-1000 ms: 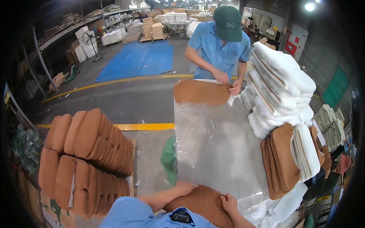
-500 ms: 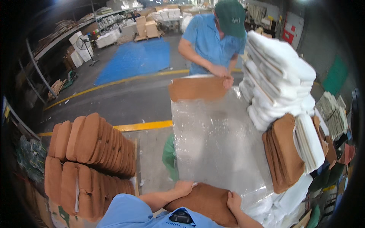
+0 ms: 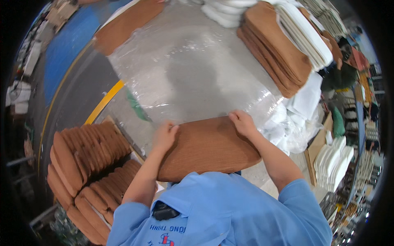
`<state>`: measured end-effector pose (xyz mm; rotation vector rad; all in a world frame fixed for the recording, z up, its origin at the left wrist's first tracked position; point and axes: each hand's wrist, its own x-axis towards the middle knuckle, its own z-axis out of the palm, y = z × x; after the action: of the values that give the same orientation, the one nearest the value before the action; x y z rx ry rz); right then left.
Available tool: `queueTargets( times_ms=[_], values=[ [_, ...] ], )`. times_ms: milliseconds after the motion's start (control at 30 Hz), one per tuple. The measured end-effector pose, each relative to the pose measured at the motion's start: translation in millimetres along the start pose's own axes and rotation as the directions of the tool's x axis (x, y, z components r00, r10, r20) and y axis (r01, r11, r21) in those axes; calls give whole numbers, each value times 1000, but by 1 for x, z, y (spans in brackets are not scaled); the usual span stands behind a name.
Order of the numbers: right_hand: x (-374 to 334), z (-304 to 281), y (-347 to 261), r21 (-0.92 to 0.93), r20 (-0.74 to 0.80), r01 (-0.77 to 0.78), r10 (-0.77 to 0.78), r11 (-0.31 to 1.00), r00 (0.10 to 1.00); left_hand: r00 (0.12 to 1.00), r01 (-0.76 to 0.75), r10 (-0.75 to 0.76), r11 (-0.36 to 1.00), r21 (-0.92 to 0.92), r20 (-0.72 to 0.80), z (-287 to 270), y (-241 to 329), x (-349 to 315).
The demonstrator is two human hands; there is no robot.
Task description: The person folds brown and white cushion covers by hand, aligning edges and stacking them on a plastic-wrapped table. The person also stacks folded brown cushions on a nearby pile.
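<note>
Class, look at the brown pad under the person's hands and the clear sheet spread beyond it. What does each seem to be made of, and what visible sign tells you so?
Brown pad: probably fabric-covered padding, matt, with a fine ribbed weave and soft rounded edges; the filling is hidden.
Clear sheet: probably thin plastic film, glossy and see-through, with wrinkles and bright glare.

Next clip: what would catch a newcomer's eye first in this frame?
At centre, the left hand and right hand grip the far edge of a brown padded fabric cushion, where a wide clear plastic sheet stretches away to another brown cushion at top left. Rows of brown cushions stacked on edge fill the lower left.
</note>
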<state>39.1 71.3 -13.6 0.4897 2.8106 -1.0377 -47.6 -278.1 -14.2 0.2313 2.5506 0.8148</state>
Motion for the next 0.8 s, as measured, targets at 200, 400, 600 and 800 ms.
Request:
queueTargets(
  times_ms=[200,400,600,800],
  values=[
    [-50,-98,15,51,403,-600,533,798,744,984,178,-175,971,-157,32,-70,-70,-101],
    [-84,-58,-4,102,602,-831,631,547,490,683,726,-491,542,-424,541,-64,-23,-127],
    [-69,-32,23,-6,577,-753,617,658,535,753,652,-469,622,-434,461,-26,-49,-113],
    [-55,-19,39,-135,545,-722,659,679,518,670,725,-541,623,-292,508,-24,-50,-79]
  ],
)
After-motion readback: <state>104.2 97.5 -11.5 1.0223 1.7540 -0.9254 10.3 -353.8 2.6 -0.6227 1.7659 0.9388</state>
